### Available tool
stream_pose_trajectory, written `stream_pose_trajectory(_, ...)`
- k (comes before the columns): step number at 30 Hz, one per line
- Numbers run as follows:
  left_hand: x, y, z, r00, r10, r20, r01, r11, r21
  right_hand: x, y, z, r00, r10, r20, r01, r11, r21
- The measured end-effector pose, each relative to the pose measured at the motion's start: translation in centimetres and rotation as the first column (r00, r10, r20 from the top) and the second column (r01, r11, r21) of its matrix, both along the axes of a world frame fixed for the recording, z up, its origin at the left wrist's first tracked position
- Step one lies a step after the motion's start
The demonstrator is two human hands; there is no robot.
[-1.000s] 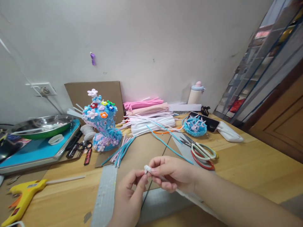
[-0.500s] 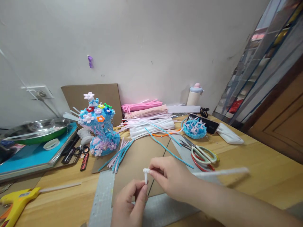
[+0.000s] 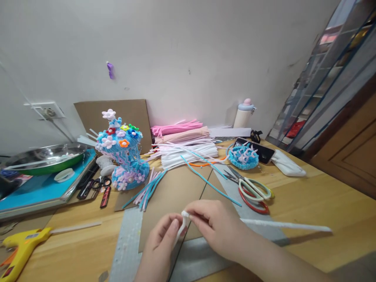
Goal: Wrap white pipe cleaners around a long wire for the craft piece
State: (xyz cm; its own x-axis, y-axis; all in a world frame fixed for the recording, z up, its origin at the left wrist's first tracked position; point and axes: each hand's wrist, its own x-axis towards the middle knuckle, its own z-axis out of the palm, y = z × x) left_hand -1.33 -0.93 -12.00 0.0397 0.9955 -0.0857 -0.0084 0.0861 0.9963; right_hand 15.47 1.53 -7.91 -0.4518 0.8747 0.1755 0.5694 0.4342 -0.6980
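Both hands grip a white pipe cleaner (image 3: 286, 224) above a brown cardboard sheet (image 3: 172, 194). My left hand (image 3: 163, 244) is closed, pinching its short hanging end between thumb and fingers. The fingertips of my right hand (image 3: 216, 227) pinch it at the bend, where a small white tip shows. Its long free end sticks out to the right beyond my right wrist. On the cardboard, just beyond my hands, lies a blue pipe cleaner (image 3: 207, 182). Light-handled scissors (image 3: 254, 188) and a red-handled pair (image 3: 255, 205) lie to the right.
A blue flowered pipe-cleaner figure (image 3: 120, 137) stands at left, near a steel bowl (image 3: 47, 158) and a yellow glue gun (image 3: 26, 244). White pipe cleaners (image 3: 189, 154) are bundled at the back. A blue round piece (image 3: 243, 156), phone (image 3: 264, 152) and bottle (image 3: 243, 116) are at right.
The pipe cleaner's long free end has swung down and farther right. Its short end now slants down to the left, and my left fingers have shifted along it.
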Motion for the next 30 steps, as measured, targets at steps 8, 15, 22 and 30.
stream_pose_trajectory(8, -0.5, -0.2, 0.4, 0.941, 0.008, -0.34, 0.08, 0.967, 0.244, 0.2, -1.0, 0.5, 0.999, -0.011, -0.033, 0.003, 0.977, -0.215)
stream_pose_trajectory(15, -1.5, -0.3, 1.8, 0.821, 0.19, -0.538, 0.164, 0.825, 0.541, 1.4, -0.9, 1.7, 0.992, 0.061, 0.111, -0.038, 0.98, -0.194)
stream_pose_trajectory(22, -1.7, -0.1, 2.2, 0.723, 0.203, -0.661, 0.452, 0.584, 0.674, 1.4, -1.5, 2.0, 0.99, 0.097, 0.106, -0.074, 0.975, -0.208)
stream_pose_trajectory(30, -1.6, -0.6, 1.5, 0.682, 0.191, -0.706, 0.499, 0.584, 0.64, 1.0, -2.0, 1.6, 0.989, 0.092, 0.111, -0.075, 0.985, -0.155)
